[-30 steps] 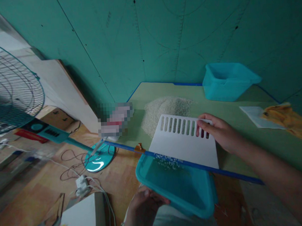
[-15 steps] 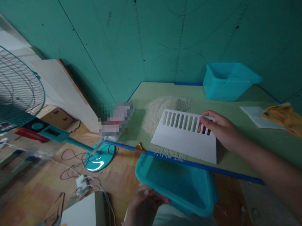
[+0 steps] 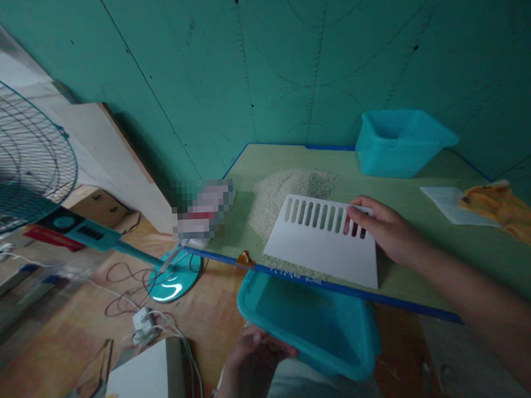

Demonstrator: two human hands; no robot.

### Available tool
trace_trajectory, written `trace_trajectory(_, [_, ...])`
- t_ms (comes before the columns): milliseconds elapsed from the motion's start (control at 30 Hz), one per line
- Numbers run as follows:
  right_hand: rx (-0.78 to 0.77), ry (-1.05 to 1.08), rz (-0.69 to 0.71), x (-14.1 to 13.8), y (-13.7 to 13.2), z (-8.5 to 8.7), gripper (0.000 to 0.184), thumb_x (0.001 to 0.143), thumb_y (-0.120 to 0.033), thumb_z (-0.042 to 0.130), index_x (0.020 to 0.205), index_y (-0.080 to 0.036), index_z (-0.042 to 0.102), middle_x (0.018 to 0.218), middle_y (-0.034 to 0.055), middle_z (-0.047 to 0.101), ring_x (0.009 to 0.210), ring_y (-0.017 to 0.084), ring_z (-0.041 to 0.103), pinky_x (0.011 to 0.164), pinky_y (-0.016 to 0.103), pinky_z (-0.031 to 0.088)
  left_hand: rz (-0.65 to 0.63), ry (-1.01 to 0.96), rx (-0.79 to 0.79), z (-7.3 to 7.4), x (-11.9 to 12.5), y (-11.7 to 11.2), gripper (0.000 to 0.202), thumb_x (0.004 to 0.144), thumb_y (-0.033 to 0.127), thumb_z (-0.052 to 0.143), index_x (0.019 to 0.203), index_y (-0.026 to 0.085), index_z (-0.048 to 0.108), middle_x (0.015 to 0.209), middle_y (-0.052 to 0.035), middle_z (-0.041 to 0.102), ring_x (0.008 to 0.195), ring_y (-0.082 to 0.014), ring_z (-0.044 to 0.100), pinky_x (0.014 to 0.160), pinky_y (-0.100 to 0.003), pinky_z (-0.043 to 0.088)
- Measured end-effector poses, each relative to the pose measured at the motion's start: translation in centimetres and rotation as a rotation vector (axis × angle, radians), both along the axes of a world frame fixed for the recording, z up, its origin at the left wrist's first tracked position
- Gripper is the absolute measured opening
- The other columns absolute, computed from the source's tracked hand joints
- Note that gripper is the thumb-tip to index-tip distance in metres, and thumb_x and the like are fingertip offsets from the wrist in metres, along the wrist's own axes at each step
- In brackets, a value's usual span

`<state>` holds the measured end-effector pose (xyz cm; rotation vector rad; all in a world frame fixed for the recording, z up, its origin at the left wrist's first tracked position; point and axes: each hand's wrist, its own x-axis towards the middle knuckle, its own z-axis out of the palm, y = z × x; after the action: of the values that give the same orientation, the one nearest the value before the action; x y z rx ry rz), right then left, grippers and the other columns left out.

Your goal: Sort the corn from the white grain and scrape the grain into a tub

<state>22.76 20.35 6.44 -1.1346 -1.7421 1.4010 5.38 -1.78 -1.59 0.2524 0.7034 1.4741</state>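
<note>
My right hand [image 3: 387,229] grips the slotted top edge of a white plastic scraper board [image 3: 323,246], whose lower edge rests on the green table [image 3: 427,274] near the blue front rim. A pile of white rice [image 3: 287,192] lies on the table behind and left of the board, and some grains sit along the rim under it. My left hand [image 3: 250,364] holds a teal plastic tub [image 3: 310,326] by its near wall, just below the table's front edge under the board.
A second teal tub [image 3: 401,141] stands at the table's back right. A white sheet [image 3: 446,206] and a yellow cloth [image 3: 504,215] lie at the right. A standing fan [image 3: 27,174], its teal base [image 3: 174,279], cables and a white box [image 3: 144,380] occupy the floor at left.
The scraper has drawn back from the table's edge, toward the rice pile. One second ago rice grains were spilling over the rim into the tub. The tub has hardly moved.
</note>
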Motion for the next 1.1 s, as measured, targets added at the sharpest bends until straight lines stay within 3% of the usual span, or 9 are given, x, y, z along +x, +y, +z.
trace_trajectory(433, [-0.038, 0.018, 0.057, -0.15, -0.26, 0.18, 0.032, 0.075, -0.053, 0.054, 0.074, -0.021, 0.046, 0.06, -0.003, 0.057, 0.048, 0.009, 0.048, 0.045, 0.021, 0.035, 0.027, 0.016, -0.019, 0.61, -0.16, -0.02, 0.019, 0.075, 0.027, 0.057, 0.069, 0.017, 0.072, 0.069, -0.006, 0.075, 0.07, -0.0203, 0.066, 0.073, -0.034, 0.046])
trace_trajectory(600, [-0.032, 0.046, 0.001, -0.28, -0.34, 0.13, 0.032, 0.074, -0.052, 0.055, 0.074, -0.021, 0.046, 0.06, -0.0031, 0.057, 0.048, 0.01, 0.048, 0.045, 0.021, 0.035, 0.022, 0.014, -0.005, 0.45, -0.3, 0.04, 0.019, 0.076, 0.027, 0.057, 0.069, 0.017, 0.072, 0.069, -0.0055, 0.075, 0.071, -0.02, 0.067, 0.074, -0.034, 0.046])
trace_trajectory(933, [-0.026, 0.054, 0.016, -0.07, -0.32, 0.13, 0.033, 0.074, -0.053, 0.056, 0.073, -0.021, 0.046, 0.06, -0.0036, 0.057, 0.048, 0.008, 0.048, 0.045, 0.02, 0.034, 0.032, -0.024, -0.003, -0.15, -0.41, -0.09, 0.017, 0.075, 0.025, 0.058, 0.069, 0.018, 0.071, 0.069, -0.0047, 0.075, 0.071, -0.0209, 0.068, 0.073, -0.034, 0.046])
trace_trajectory(1100, [-0.052, 0.037, 0.084, -0.17, -0.38, 0.18, 0.033, 0.074, -0.053, 0.055, 0.073, -0.021, 0.046, 0.058, -0.0039, 0.056, 0.045, 0.008, 0.047, 0.043, 0.02, 0.033, 0.023, -0.009, 0.001, 0.13, -0.25, 0.08, 0.018, 0.076, 0.026, 0.057, 0.069, 0.017, 0.072, 0.07, -0.0054, 0.076, 0.07, -0.0198, 0.068, 0.072, -0.033, 0.047])
